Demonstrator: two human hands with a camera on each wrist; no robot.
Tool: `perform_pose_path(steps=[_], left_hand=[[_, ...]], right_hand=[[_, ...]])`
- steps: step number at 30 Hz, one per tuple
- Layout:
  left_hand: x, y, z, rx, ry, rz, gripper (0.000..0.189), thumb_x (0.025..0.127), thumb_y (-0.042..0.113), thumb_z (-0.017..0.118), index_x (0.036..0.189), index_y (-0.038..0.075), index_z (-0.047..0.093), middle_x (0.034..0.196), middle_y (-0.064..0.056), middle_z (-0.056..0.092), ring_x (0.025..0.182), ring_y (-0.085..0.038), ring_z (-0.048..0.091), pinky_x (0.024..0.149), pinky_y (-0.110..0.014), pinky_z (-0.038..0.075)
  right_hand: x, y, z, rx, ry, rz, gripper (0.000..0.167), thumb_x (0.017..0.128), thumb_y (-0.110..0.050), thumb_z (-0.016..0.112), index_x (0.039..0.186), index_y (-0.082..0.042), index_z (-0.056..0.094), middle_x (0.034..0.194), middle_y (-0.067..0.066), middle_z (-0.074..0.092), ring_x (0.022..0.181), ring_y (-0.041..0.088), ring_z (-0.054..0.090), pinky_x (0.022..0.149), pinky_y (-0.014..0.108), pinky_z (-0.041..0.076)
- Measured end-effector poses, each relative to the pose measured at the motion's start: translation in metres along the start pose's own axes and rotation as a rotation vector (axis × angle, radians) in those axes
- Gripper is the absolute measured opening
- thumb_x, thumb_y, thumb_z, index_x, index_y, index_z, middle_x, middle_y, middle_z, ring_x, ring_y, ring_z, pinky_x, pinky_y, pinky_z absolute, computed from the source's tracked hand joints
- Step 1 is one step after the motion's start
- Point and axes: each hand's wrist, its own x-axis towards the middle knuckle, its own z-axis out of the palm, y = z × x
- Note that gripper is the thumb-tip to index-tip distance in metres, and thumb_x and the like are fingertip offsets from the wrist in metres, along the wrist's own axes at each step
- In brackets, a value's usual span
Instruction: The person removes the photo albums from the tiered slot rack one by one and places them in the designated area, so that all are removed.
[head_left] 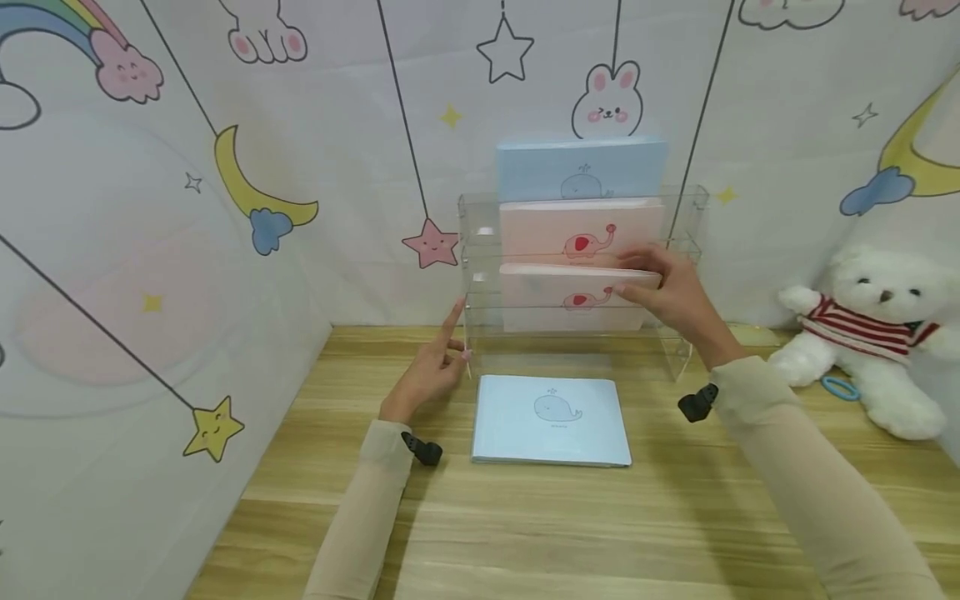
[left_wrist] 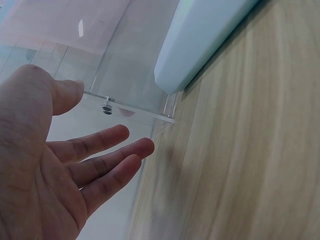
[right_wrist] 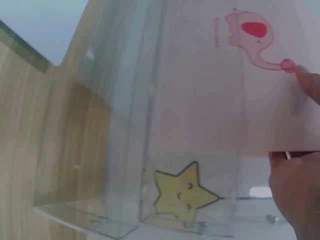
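A clear acrylic tiered rack stands against the wall. In its front tier sits a pink notebook with a red-eared elephant, its right edge pinched between the thumb and fingers of my right hand. Behind it are another pink elephant notebook and, at the back, a blue whale notebook. My left hand is at the rack's left side panel, thumb at the panel's edge and the other fingers extended. Blue whale notebooks lie flat in front of the rack.
A white teddy bear in a striped sweater sits at the right, with a light blue ring-shaped item beside its leg. Cartoon-printed wall cloth closes off the back and left of the wooden table.
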Motion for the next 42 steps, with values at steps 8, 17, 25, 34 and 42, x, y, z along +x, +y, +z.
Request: perform_pose_path(steps=[8,17,25,34,42], left_hand=[[-0.002,-0.004,0.000,-0.006,0.000,0.004,0.095,0.110,0.025,0.060,0.165,0.062,-0.007,0.140,-0.027,0.066,0.111,-0.035,0.076,0.102,-0.058,0.058],[-0.002,-0.001,0.001,-0.008,0.003,0.015,0.095,0.109,0.025,0.060,0.166,0.060,-0.006,0.139,-0.027,0.067,0.110,-0.035,0.076,0.100,-0.058,0.059],[-0.002,0.000,0.001,-0.006,-0.006,0.023,0.094,0.110,0.024,0.060,0.168,0.057,-0.007,0.139,-0.028,0.067,0.110,-0.036,0.076,0.102,-0.058,0.058],[0.000,-0.001,0.000,0.009,-0.009,0.018,0.094,0.110,0.024,0.060,0.167,0.058,-0.007,0.139,-0.026,0.068,0.111,-0.036,0.077,0.102,-0.057,0.058],[0.000,-0.001,-0.001,0.000,-0.005,0.006,0.094,0.110,0.024,0.060,0.167,0.060,-0.007,0.139,-0.026,0.068,0.111,-0.036,0.076,0.102,-0.058,0.058]], right_hand=[[-0.006,0.014,0.012,0.101,-0.004,-0.002,0.048,0.101,-0.014,0.077,0.147,-0.016,0.064,0.150,0.010,0.062,0.101,0.000,0.076,0.083,0.020,0.062],[-0.007,0.017,0.019,0.179,0.113,-0.032,0.041,0.098,-0.014,0.079,0.138,-0.010,0.071,0.143,0.005,0.068,0.104,0.001,0.077,0.085,0.020,0.062],[-0.006,0.011,0.023,0.221,0.242,-0.024,0.040,0.095,-0.010,0.082,0.134,-0.009,0.073,0.137,0.000,0.071,0.101,0.000,0.077,0.083,0.015,0.060],[-0.001,-0.010,0.020,0.232,0.345,-0.067,0.032,0.095,-0.007,0.082,0.126,-0.004,0.074,0.127,0.001,0.073,0.100,0.002,0.075,0.087,0.014,0.059],[0.003,-0.027,0.016,0.246,0.365,-0.160,0.034,0.093,-0.004,0.082,0.126,0.001,0.073,0.122,0.002,0.072,0.094,0.003,0.077,0.084,0.015,0.060]])
